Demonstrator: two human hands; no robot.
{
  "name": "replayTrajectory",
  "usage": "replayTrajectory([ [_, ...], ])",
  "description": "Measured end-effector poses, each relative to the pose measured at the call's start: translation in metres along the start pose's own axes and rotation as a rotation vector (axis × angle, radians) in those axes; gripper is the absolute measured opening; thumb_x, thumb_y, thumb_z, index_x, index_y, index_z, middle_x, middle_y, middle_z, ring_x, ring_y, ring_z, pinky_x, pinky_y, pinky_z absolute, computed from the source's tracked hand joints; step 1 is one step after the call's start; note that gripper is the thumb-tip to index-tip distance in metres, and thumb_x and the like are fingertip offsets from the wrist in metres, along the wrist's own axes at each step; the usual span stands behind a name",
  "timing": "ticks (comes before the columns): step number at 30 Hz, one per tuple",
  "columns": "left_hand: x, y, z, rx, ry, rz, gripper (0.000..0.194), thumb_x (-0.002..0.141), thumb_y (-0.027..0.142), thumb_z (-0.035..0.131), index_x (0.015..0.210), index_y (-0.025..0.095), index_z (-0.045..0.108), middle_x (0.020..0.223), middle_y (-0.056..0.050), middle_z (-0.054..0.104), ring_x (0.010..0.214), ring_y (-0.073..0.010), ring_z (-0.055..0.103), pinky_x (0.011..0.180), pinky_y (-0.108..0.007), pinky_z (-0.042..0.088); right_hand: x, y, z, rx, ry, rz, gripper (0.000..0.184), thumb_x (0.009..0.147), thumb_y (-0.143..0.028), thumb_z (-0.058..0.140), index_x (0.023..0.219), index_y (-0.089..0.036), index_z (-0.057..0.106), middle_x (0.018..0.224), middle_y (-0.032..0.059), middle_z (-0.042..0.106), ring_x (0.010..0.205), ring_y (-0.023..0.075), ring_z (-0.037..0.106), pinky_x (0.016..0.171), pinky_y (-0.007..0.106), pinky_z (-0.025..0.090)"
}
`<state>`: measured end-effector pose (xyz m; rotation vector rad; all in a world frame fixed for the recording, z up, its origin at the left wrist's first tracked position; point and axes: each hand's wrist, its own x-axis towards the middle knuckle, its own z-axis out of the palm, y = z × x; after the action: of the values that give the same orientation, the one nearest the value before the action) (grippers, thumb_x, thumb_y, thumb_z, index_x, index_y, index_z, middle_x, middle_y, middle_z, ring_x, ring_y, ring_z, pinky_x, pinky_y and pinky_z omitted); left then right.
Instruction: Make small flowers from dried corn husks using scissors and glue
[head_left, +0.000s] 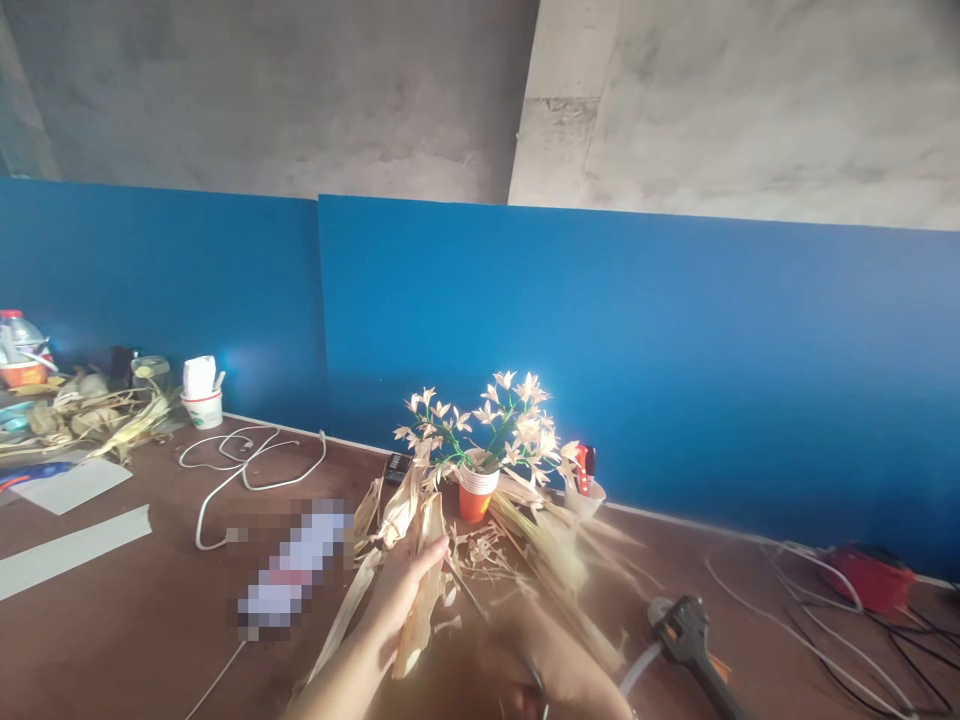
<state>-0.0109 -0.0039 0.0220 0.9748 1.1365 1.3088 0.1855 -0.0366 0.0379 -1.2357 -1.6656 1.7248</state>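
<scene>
My left hand (409, 580) is closed around a long, dry corn husk (427, 600), its thumb pressed on the upper face. To its right, my right hand (555, 650) is blurred by motion and closed on scissors (466, 590). Their dark, narrow blades point up and left toward the husk; most of the handle is hidden. Behind the hands, an orange and white paper cup (478, 492) holds pale husk flowers (525, 420) on green stems. Small husk scraps (484, 550) lie in front of the cup, with more husks (555, 540) on both sides.
A hot glue gun (686, 635) lies at the right, near a red object (870, 577) and tangled cables. To the left are a pixelated item (296, 570), a white cable (244, 465), paper strips (75, 550) and a white cup (202, 408). A blue partition (637, 350) borders the brown table's back.
</scene>
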Motion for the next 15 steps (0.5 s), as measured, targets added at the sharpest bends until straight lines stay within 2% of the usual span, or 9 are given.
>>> replayTrajectory([
  [3, 0.002, -0.001, 0.001, 0.025, 0.013, 0.042, 0.028, 0.067, 0.043, 0.075, 0.079, 0.018, 0.072, 0.082, -0.007, 0.074, 0.085, -0.0250, 0.067, 0.080, -0.031, 0.048, -0.001, -0.001, -0.003, 0.003, -0.015, 0.008, 0.011, 0.065, -0.027, 0.066, 0.060, -0.018, 0.063, 0.043, -0.0033, 0.052, 0.036, 0.0090, 0.042, 0.036, 0.020, 0.026],
  [5, 0.001, 0.000, 0.001, 0.052, 0.037, 0.029, 0.029, 0.066, 0.046, 0.075, 0.070, 0.018, 0.070, 0.069, -0.004, 0.070, 0.072, -0.0223, 0.065, 0.071, -0.030, 0.048, -0.002, -0.002, -0.005, 0.004, -0.034, 0.017, 0.011, 0.065, -0.027, 0.067, 0.063, -0.017, 0.064, 0.043, -0.0040, 0.053, 0.036, 0.0081, 0.043, 0.036, 0.019, 0.027],
  [8, -0.002, 0.003, 0.002, 0.116, 0.095, 0.000, 0.040, 0.068, 0.055, 0.069, 0.055, 0.018, 0.063, 0.051, 0.000, 0.058, 0.052, -0.0159, 0.055, 0.057, -0.027, 0.043, -0.002, -0.004, -0.007, 0.022, -0.062, 0.034, 0.015, 0.066, -0.030, 0.065, 0.067, -0.015, 0.065, 0.043, -0.0044, 0.054, 0.036, 0.0067, 0.044, 0.037, 0.017, 0.030],
  [11, -0.006, 0.009, 0.002, 0.132, 0.112, -0.010, 0.041, 0.067, 0.056, 0.067, 0.057, 0.017, 0.063, 0.052, 0.000, 0.059, 0.052, -0.0161, 0.056, 0.056, -0.026, 0.043, 0.002, -0.003, -0.007, 0.120, 0.103, 0.022, 0.027, 0.067, -0.041, 0.066, 0.074, -0.015, 0.063, 0.043, -0.0055, 0.053, 0.036, 0.0064, 0.044, 0.037, 0.016, 0.029],
  [13, -0.005, 0.013, 0.000, 0.145, 0.052, -0.026, 0.034, 0.064, 0.051, 0.071, 0.066, 0.017, 0.067, 0.058, -0.001, 0.064, 0.057, -0.0183, 0.060, 0.058, -0.027, 0.045, 0.007, -0.001, -0.007, 0.200, 0.245, -0.016, 0.037, 0.065, -0.051, 0.068, 0.078, -0.017, 0.060, 0.045, -0.0056, 0.054, 0.037, 0.0069, 0.045, 0.039, 0.017, 0.030],
  [15, -0.001, 0.015, -0.004, 0.161, -0.008, -0.028, 0.031, 0.062, 0.043, 0.074, 0.078, 0.017, 0.070, 0.063, -0.002, 0.069, 0.062, -0.0198, 0.063, 0.060, -0.027, 0.046, 0.012, 0.002, -0.007, 0.233, 0.326, -0.059, 0.043, 0.065, -0.057, 0.067, 0.079, -0.017, 0.059, 0.048, -0.0051, 0.055, 0.038, 0.0071, 0.045, 0.040, 0.018, 0.030],
])
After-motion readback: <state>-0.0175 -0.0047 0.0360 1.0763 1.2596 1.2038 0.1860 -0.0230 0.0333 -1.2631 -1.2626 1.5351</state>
